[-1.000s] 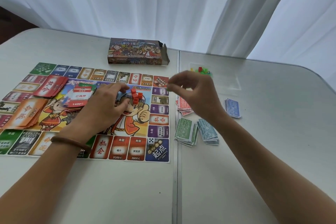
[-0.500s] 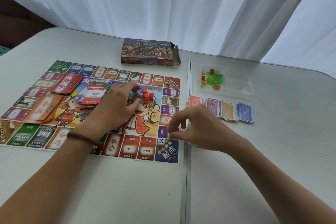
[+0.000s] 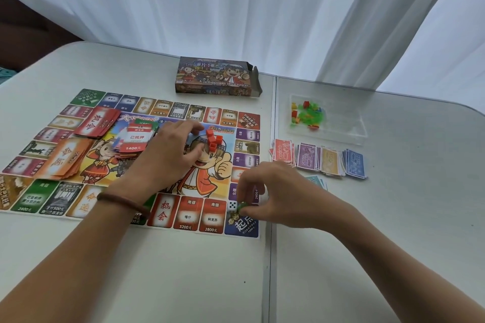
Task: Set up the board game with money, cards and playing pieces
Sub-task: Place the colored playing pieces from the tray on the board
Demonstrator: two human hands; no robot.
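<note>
Though mostly hidden by right hand (image 3: 284, 191) fingers (image 3: 248, 188), green piece (image 3: 241, 208) beside die (image 3: 232, 205)

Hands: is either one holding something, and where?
The right hand pinches a small green piece in its fingertips, on the blue corner square. The left hand lies by the red blocks; whether it holds one cannot be told.

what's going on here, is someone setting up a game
A person is setting up a board game on a white table. The right hand pinches a small green piece at the board's blue corner square, beside a white die. The left hand rests mid-board by a pile of red blocks. Card stacks lie on the board's left, sorted money sits right of it, and a clear tray holds more pieces.
</note>
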